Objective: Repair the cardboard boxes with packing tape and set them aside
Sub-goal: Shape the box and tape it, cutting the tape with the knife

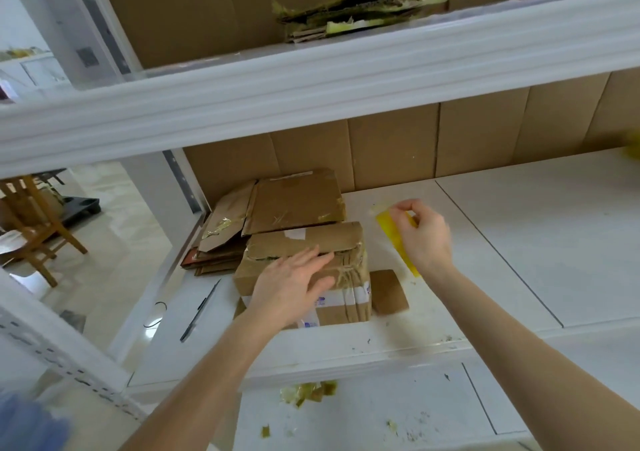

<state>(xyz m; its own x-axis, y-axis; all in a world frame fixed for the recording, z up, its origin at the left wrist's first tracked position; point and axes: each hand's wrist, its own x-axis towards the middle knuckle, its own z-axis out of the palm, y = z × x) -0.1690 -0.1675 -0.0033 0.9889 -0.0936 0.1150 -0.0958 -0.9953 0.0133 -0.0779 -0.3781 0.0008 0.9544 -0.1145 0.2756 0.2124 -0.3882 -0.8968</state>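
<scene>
Cardboard box (311, 241): centre of frame, on the white shelf (485, 243), top flap down.
Left hand (294, 288): flat on the box top, fingers (311, 260) straight, pressing.
Right hand (424, 236): just right of the box, fingers (405, 206) pinching a yellow tape strip (389, 231).
Flattened boxes (294, 201): stacked directly behind the box.
Pen (199, 310): left of the box, on the shelf.

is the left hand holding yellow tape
No, the left hand lies flat on the brown cardboard box; the right hand pinches the yellow tape strip.

Bare shelf board (502, 243) right of the box (346, 298); flattened cardboard (294, 205) behind, perhaps touching it.
</scene>
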